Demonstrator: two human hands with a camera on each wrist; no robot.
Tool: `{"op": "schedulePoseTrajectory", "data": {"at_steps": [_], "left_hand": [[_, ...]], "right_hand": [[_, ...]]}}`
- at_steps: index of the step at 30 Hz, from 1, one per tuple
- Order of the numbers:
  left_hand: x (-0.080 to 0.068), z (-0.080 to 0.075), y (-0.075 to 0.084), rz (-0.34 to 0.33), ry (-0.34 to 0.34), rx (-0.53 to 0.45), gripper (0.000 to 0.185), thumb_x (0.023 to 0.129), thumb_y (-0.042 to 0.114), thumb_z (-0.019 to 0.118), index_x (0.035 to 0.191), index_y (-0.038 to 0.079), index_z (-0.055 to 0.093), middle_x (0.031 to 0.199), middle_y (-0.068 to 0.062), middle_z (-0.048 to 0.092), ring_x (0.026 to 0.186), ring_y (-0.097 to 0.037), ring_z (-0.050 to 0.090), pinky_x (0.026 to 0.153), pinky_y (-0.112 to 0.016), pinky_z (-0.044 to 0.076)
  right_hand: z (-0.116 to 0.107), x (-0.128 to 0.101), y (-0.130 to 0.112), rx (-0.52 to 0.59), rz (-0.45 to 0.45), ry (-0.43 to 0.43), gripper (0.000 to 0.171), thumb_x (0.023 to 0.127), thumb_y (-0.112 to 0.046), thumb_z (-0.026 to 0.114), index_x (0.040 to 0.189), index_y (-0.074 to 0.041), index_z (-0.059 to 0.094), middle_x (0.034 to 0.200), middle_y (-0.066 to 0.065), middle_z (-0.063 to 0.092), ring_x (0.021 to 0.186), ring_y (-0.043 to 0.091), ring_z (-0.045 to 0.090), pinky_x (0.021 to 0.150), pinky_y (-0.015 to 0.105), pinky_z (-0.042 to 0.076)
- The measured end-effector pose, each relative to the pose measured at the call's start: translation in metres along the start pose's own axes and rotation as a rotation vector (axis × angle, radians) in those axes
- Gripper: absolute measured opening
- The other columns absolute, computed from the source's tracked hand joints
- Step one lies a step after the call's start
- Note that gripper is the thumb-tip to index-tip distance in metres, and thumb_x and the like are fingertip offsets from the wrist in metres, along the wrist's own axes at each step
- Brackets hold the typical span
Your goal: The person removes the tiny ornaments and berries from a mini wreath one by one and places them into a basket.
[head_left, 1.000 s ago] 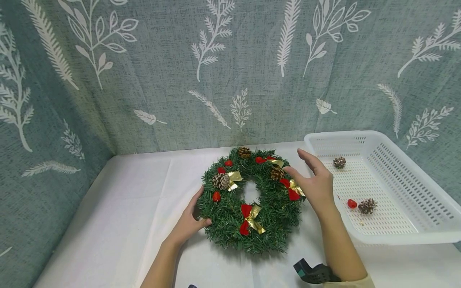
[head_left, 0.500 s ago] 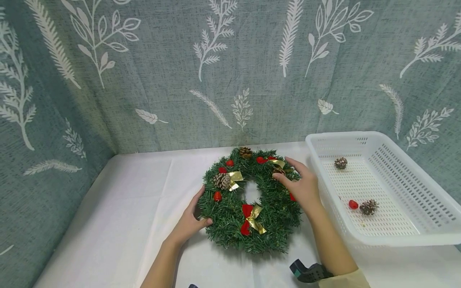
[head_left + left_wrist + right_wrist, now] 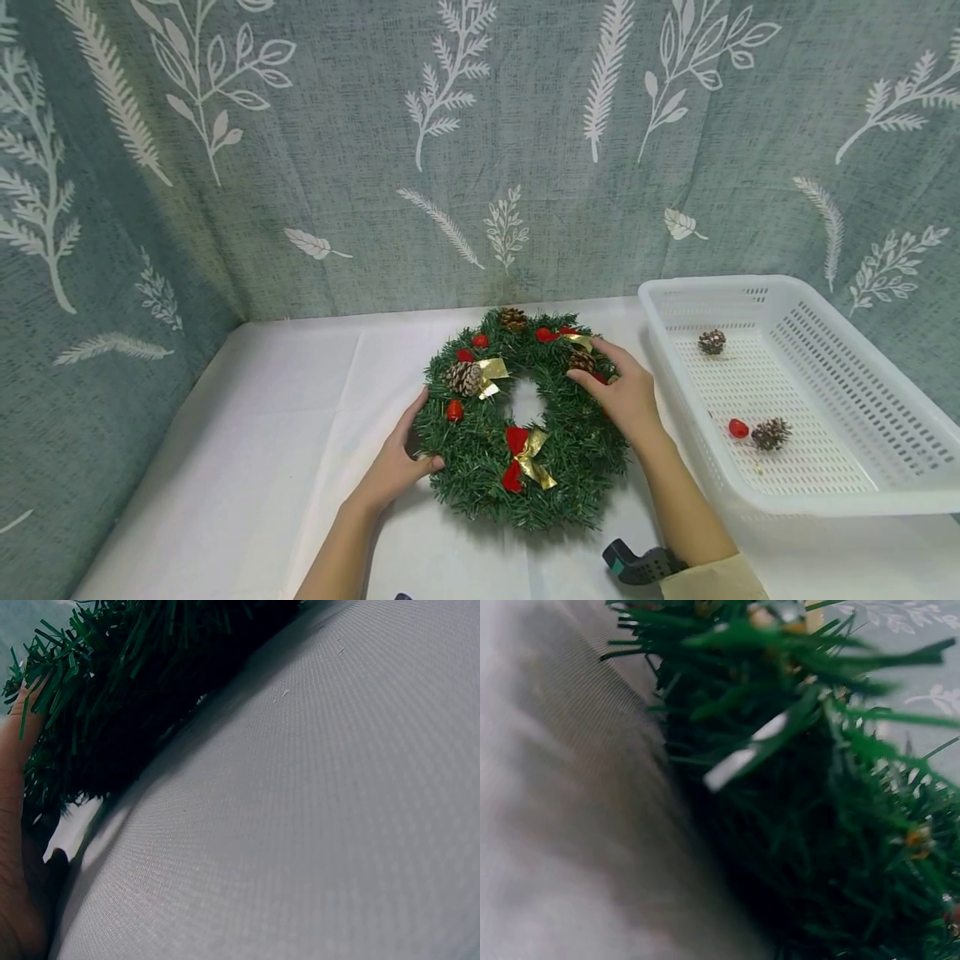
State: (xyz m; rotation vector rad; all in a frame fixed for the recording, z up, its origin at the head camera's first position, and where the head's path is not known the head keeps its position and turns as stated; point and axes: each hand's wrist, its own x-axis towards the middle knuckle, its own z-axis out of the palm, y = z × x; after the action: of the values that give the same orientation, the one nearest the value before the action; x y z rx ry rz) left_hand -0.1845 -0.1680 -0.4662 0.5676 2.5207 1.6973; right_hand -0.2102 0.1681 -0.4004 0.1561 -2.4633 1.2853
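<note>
Left hand (image 3: 397,462) pressed flat on wreath (image 3: 525,417); right hand (image 3: 622,392) pinching a bow (hard to tell); three bits in basket (image 3: 862,492); many left.

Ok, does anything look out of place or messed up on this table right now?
Nothing looks damaged or spilled. The wreath lies flat on the white cloth with both hands on it. The one oddity: two pinecones and a red berry lie loose in the white basket, apart from the wreath that carries the same trimmings.
</note>
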Motion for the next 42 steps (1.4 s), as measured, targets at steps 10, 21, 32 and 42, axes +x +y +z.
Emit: {"op": "schedulePoseTrajectory", "data": {"at_steps": [10, 21, 32, 42], "left_hand": [[-0.001, 0.000, 0.001, -0.001, 0.000, 0.006, 0.105, 0.070, 0.068, 0.067, 0.153, 0.032, 0.014, 0.159, -0.003, 0.011, 0.143, -0.040, 0.008, 0.106, -0.070, 0.010], [0.001, 0.002, 0.001, -0.001, 0.000, 0.007, 0.105, 0.070, 0.068, 0.067, 0.153, 0.031, 0.014, 0.159, -0.003, 0.011, 0.143, -0.040, 0.008, 0.106, -0.070, 0.010], [0.003, 0.002, 0.001, 0.011, 0.004, 0.002, 0.105, 0.070, 0.067, 0.068, 0.153, 0.031, 0.015, 0.159, -0.003, 0.012, 0.143, -0.040, 0.008, 0.106, -0.071, 0.010], [0.000, 0.001, 0.000, -0.007, 0.004, 0.007, 0.104, 0.071, 0.066, 0.069, 0.153, 0.031, 0.014, 0.159, -0.004, 0.011, 0.143, -0.041, 0.007, 0.106, -0.071, 0.010]], "right_hand": [[0.009, 0.001, 0.009, -0.074, 0.016, -0.076, 0.067, 0.083, -0.028, 0.074, 0.138, -0.001, 0.047, 0.140, 0.022, 0.047, 0.130, 0.040, 0.041, 0.103, 0.054, 0.038], [0.013, 0.005, 0.016, -0.150, 0.100, -0.119, 0.071, 0.087, -0.033, 0.069, 0.143, -0.002, 0.039, 0.139, 0.024, 0.045, 0.103, 0.039, 0.060, 0.094, 0.051, 0.046], [0.013, 0.009, 0.008, -0.244, 0.178, -0.099, 0.061, 0.092, -0.034, 0.062, 0.141, -0.002, 0.043, 0.114, 0.029, 0.062, 0.062, 0.038, 0.058, 0.075, 0.050, 0.051], [0.015, 0.005, 0.008, -0.149, 0.141, 0.003, 0.051, 0.086, -0.028, 0.071, 0.128, -0.002, 0.058, 0.121, 0.024, 0.061, 0.097, 0.041, 0.063, 0.088, 0.051, 0.050]]}}
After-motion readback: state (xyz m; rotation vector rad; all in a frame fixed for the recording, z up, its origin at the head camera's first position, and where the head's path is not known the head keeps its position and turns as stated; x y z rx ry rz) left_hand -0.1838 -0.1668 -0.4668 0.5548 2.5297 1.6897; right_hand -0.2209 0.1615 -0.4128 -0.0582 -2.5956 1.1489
